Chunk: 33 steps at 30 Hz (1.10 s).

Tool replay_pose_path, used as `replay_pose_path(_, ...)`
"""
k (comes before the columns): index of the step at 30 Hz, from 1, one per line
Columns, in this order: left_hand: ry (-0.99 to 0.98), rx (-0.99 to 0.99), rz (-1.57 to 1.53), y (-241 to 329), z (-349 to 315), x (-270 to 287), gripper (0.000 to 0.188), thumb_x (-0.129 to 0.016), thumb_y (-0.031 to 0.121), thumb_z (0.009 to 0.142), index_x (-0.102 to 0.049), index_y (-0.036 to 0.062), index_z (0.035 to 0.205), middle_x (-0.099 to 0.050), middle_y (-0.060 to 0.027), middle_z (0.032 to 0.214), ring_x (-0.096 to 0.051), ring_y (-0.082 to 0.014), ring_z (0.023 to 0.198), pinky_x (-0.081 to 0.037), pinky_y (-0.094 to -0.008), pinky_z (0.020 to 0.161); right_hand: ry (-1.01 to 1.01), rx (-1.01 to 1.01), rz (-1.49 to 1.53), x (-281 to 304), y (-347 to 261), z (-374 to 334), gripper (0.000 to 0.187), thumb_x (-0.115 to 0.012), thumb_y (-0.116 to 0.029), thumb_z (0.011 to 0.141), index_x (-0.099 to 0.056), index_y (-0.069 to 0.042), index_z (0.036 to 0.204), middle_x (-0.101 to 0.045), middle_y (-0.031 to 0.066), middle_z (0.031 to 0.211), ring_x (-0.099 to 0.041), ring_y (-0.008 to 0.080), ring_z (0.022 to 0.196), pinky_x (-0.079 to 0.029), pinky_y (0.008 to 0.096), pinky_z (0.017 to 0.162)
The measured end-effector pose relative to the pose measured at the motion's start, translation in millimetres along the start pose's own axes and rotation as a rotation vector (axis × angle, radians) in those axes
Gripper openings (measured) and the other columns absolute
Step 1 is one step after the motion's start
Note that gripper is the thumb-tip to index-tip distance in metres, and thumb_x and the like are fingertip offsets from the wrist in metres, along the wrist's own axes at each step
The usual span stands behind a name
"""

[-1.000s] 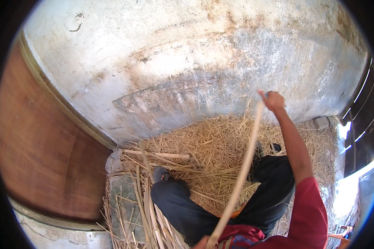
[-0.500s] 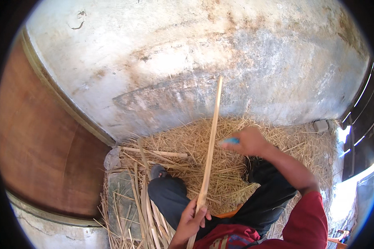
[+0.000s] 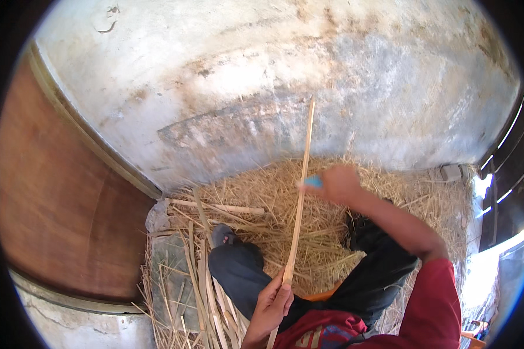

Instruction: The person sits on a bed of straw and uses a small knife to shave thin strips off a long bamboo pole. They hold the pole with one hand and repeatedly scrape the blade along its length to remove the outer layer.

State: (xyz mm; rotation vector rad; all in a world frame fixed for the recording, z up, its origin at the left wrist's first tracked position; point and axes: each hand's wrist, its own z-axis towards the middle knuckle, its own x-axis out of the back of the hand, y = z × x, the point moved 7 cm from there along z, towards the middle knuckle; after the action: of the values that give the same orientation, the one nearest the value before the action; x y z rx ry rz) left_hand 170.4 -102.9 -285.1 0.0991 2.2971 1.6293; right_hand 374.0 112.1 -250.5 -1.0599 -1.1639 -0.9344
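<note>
In my left hand [image 3: 273, 302] is the lower part of a long pale bamboo strip [image 3: 301, 200], fingers and thumb closed round it. The strip slants up and away from my lap, its far tip against the view of the wall. My right hand [image 3: 339, 185], blurred by motion, is closed on a small blue tool [image 3: 313, 181]. That tool points left and overlaps the strip's middle; whether it touches is hard to tell. Its working edge is too blurred to make out.
Dry shavings [image 3: 268, 174] cover the floor between my legs and the stained wall [image 3: 244, 75]. More split strips [image 3: 209, 291] lie on my left beside a stone slab [image 3: 174, 273]. A brown wooden panel [image 3: 70, 192] stands further left. A grey block [image 3: 450, 173] sits at the far right.
My right hand has moved left and slightly away from me, carrying the blue tool to the strip. The strip's far tip has shifted a little up and to the right.
</note>
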Motion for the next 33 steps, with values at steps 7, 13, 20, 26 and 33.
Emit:
replay_pose_path(7,0.158,-0.226,0.412,15.0,3.1,16.8,0.048,-0.048,0.017,0.099,-0.035,-0.0011,0.142,-0.047,0.0019,0.076,-0.041,-0.0034,0.063,-0.036,-0.0175,0.058,0.055,0.424,0.1,-17.0,-85.5,-66.6,0.076,-0.047,-0.083,0.071,-0.061,-0.009,0.057,-0.054,0.011,0.047,-0.06,0.0288,0.046,-0.046,0.0431,0.044)
replay_pose_path(13,0.115,-0.147,0.303,7.7,-3.0,13.0,0.049,-0.05,0.017,0.099,-0.036,-0.0037,0.141,-0.051,0.0018,0.081,-0.043,-0.0039,0.067,-0.039,-0.0183,0.06,0.158,0.106,0.05,-7.7,-17.0,-12.6,0.075,-0.048,-0.082,0.072,-0.06,-0.01,0.056,-0.054,0.01,0.047,-0.058,0.0296,0.044,-0.045,0.0425,0.042)
replay_pose_path(20,0.088,-0.122,0.241,9.9,-7.5,8.6,0.049,-0.046,0.017,0.1,-0.033,0.0021,0.144,-0.041,0.006,0.064,-0.037,-0.0008,0.053,-0.031,-0.0169,0.046,0.13,0.304,0.063,-16.6,-57.1,-47.5,0.073,-0.052,-0.082,0.07,-0.06,-0.011,0.056,-0.052,0.0082,0.046,-0.055,0.0279,0.041,-0.043,0.0412,0.041)
replay_pose_path(26,0.065,-0.12,0.276,18.0,-11.0,-2.6,0.05,-0.046,0.02,0.1,-0.032,0.0014,0.144,-0.041,0.0045,0.069,-0.036,-0.0025,0.057,-0.032,-0.0176,0.051,0.366,0.283,-0.07,18.6,-8.0,-11.1,0.072,-0.048,-0.081,0.074,-0.062,-0.012,0.062,-0.052,0.0018,0.048,-0.051,0.0168,0.041,-0.038,0.0316,0.037)
replay_pose_path(33,-0.176,0.284,0.35,-37.7,-70.9,-22.7,0.047,-0.044,0.025,0.101,-0.037,0.0033,0.142,-0.054,-0.0016,0.104,-0.045,-0.0085,0.088,-0.04,-0.0221,0.075,0.336,-0.668,-0.011,31.7,255.7,15.1,0.083,-0.031,-0.079,0.084,-0.066,-0.004,0.074,-0.064,0.0103,0.067,-0.062,0.0264,0.061,-0.05,0.04,0.056)
